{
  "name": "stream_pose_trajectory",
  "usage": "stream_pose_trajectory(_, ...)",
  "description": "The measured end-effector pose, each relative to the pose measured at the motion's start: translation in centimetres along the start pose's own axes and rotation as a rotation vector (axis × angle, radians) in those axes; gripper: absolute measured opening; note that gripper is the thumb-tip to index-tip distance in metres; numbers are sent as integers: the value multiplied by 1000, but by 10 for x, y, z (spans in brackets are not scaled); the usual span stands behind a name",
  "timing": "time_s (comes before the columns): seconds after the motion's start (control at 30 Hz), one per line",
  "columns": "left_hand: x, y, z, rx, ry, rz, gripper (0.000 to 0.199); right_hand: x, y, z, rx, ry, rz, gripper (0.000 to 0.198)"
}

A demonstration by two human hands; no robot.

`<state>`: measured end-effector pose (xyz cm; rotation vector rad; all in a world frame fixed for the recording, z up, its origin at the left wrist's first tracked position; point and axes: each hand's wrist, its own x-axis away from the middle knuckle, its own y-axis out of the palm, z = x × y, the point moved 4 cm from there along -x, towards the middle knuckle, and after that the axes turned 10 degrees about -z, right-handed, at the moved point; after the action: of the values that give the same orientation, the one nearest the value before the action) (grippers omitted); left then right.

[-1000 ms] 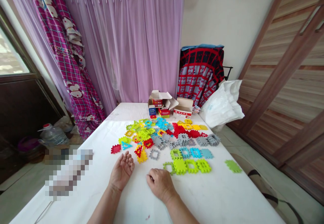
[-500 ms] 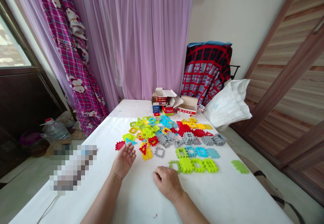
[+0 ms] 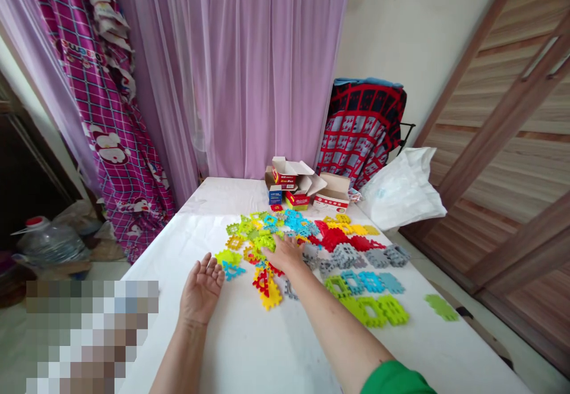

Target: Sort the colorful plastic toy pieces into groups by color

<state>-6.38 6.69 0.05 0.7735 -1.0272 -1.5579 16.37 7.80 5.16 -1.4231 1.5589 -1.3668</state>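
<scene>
My left hand rests palm up at the near left of the pile, fingers loosely bent and apart, nothing in it. Close by lie a blue toothed building piece and a lime-green one. Out over the middle of the pile reaches my right hand, fingers spread among the interlocking plastic pieces; whether it touches any I cannot tell. Just left of its fingertips are lime-green pieces. A red triangular piece lies on a yellow piece below that hand. My right forearm partly covers a grey frame piece.
Rows of green, blue, grey and red pieces lie to the right. Open cardboard boxes stand at the back. One green piece sits near the right edge, and a white bag hangs beyond it.
My right hand has gone from a closed rest on the near tablecloth forward into the pile, its fingers now spread. My left hand stays palm up. A red piece near it no longer shows.
</scene>
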Motion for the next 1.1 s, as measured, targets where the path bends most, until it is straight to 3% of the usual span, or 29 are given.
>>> stream_pose_trajectory(0.23,-8,2,-9,-3,-40,1,19,37,34,-25,-15,-253,107,48)
stream_pose_trajectory(0.43,-9,0,-18,-28,-114,-46,22,67,36,-16,-9,-500,-8,59)
stream_pose_trajectory(0.5,-8,0,-18,-28,-122,-53,23,59,21,-1,-6,-449,36,54)
stream_pose_trajectory(0.6,-8,1,-17,-23,-124,-58,23,35,-4,36,-9,-67,187,46)
stream_pose_trajectory(0.67,-8,2,-16,-25,-125,-56,23,23,-9,53,-20,130,161,47)
stream_pose_trajectory(0.7,-8,2,-16,-25,-125,-57,22,20,-6,56,-22,154,121,47)
stream_pose_trajectory(0.97,-9,2,-15,-23,-132,-58,24,39,22,16,-34,-173,22,48)
stream_pose_trajectory(1.1,-10,2,-15,-12,-141,-63,24,46,8,31,-10,-127,128,44)
